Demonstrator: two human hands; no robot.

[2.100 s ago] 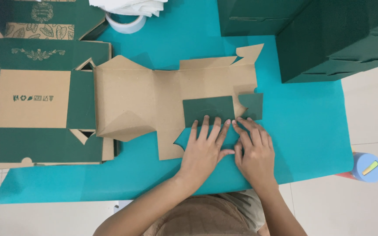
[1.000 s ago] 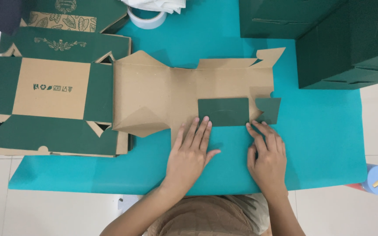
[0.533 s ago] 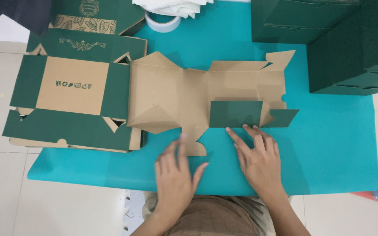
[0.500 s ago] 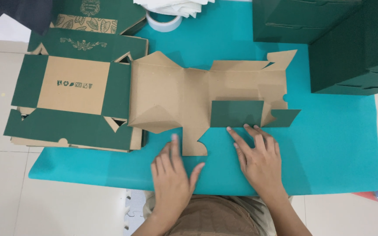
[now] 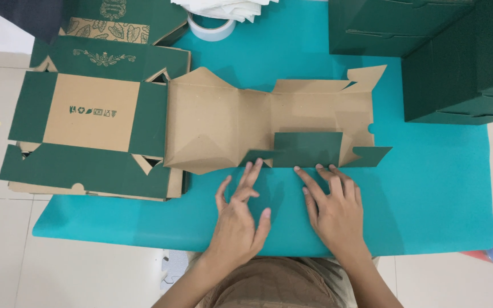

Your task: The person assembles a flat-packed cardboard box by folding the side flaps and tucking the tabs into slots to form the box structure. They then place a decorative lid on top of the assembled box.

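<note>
A teal mat (image 5: 429, 188) covers the work surface. Assembled dark green boxes (image 5: 429, 51) stand at its far right corner. A stack of flattened green box blanks (image 5: 92, 120) lies at the left edge, printed sides partly showing. A roll of white tape (image 5: 212, 28) sits at the far edge, under some white sheets.

The item in hand is the flat kraft-brown box blank (image 5: 229, 122), lying inside-up in the middle of the mat. Its long axis runs left to right across the person's front. A dark green flap (image 5: 308, 149) is folded over onto the brown face along the near edge.

The blank lies directly ahead of both hands, on the far side of them. The left hand (image 5: 238, 219) is open, fingers (image 5: 252, 174) extended, tips just reaching the near edge by the small green tab. The right hand (image 5: 335, 208) rests flat and spread on the mat, fingertips (image 5: 320, 169) touching the lower edge of the folded flap. Neither hand grasps anything. The right hand is the nearer to the flap.

Compared with half a second ago, the left hand has moved forward from the bare mat to the blank's edge. The right hand's placement is unchanged, and the flap remains folded down.
</note>
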